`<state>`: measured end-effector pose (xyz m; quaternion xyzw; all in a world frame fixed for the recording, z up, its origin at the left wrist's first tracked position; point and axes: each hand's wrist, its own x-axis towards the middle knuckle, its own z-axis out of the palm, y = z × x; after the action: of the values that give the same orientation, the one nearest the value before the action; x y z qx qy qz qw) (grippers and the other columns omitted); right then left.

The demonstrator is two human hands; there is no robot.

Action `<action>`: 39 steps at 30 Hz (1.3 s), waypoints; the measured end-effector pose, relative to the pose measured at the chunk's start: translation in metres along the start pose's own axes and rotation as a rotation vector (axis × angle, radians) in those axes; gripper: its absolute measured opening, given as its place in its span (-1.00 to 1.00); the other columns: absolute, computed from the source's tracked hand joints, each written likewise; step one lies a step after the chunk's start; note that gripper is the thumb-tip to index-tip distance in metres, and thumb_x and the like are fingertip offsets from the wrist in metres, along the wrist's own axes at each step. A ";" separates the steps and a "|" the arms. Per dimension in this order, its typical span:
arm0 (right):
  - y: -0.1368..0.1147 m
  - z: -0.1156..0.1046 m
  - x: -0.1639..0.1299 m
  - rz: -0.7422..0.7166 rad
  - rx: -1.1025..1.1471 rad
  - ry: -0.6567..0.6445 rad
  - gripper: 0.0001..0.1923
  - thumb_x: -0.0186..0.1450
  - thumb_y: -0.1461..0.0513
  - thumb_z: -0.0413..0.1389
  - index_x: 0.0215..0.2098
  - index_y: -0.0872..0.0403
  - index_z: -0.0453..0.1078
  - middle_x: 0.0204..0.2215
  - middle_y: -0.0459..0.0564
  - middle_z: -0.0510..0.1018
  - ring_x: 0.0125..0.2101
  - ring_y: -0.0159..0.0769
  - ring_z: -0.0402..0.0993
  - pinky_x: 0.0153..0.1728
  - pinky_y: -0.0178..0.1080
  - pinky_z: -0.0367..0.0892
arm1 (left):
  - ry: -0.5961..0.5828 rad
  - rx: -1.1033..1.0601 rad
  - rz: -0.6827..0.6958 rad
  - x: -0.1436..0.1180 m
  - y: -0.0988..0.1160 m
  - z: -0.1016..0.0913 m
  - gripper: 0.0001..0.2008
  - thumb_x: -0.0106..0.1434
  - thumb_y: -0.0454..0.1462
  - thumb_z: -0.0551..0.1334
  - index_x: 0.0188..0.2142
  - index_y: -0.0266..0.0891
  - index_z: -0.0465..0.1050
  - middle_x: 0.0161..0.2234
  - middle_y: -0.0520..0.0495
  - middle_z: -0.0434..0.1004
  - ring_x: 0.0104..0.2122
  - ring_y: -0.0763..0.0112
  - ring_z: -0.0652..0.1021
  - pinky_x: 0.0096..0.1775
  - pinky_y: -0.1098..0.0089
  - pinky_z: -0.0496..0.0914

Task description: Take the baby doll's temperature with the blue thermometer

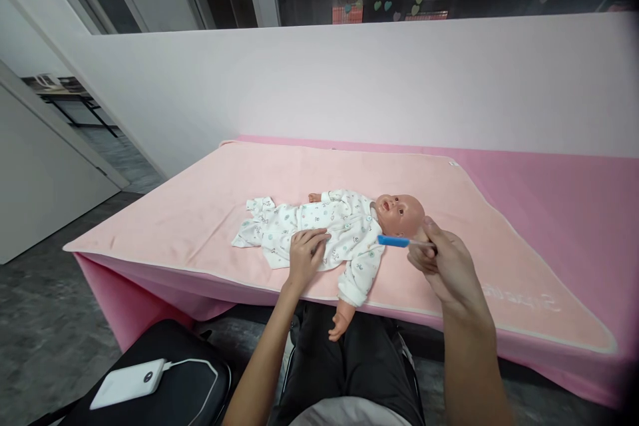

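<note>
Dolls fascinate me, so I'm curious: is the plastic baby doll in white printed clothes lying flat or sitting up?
Lying on its back: the doll stretches along the peach cloth sheet, face and shirt front turned upward.

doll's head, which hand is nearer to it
Right. The right hand, holding a blue-tipped stick, is close beside the doll's head; the left hand is farther away, down at the middle of the doll's body.
</note>
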<state>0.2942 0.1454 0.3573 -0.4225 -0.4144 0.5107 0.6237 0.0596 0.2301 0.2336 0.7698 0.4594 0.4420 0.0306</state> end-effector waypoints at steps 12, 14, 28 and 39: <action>0.009 0.001 0.002 -0.198 -0.358 0.157 -0.44 0.22 -0.12 0.01 -0.71 0.08 0.07 -0.74 -0.21 0.04 -0.70 -0.53 -0.05 -0.68 -0.37 -0.10 | 0.002 -0.003 0.003 0.000 0.000 0.000 -0.80 0.26 -0.34 0.12 -0.23 -0.08 0.50 -0.14 0.03 0.52 -0.14 0.36 0.45 -0.08 0.25 0.27; 0.022 -0.009 0.003 -0.234 -0.477 0.275 -0.46 0.21 -0.13 0.01 -0.68 0.08 0.11 -0.73 -0.20 0.08 -0.68 -0.51 -0.02 -0.66 -0.36 -0.07 | 0.002 -0.005 0.001 0.000 0.000 0.000 -0.79 0.26 -0.34 0.11 -0.23 -0.08 0.50 -0.14 0.03 0.52 -0.14 0.36 0.45 -0.08 0.24 0.27; 0.102 -0.097 0.014 0.348 -1.515 0.542 -0.42 0.36 0.05 -0.29 -0.30 0.16 0.49 -0.40 0.23 0.53 -0.42 -0.15 0.42 -0.46 -0.25 0.10 | 0.000 -0.017 -0.004 -0.001 -0.001 0.001 -0.78 0.27 -0.33 0.10 -0.21 -0.07 0.49 -0.13 0.03 0.51 -0.12 0.36 0.44 -0.07 0.24 0.26; 0.111 -0.052 0.021 -0.332 -1.413 0.548 -0.69 0.30 0.20 -0.09 -0.28 0.16 0.47 -0.25 0.09 0.51 -0.38 -0.30 0.41 -0.43 -0.30 0.16 | -0.006 -0.007 0.001 -0.001 0.001 0.000 -0.78 0.27 -0.33 0.09 -0.20 -0.08 0.49 -0.12 0.00 0.51 -0.12 0.34 0.45 -0.06 0.21 0.28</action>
<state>0.3148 0.1744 0.2376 -0.7637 -0.5305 -0.0976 0.3547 0.0596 0.2292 0.2338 0.7713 0.4573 0.4413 0.0347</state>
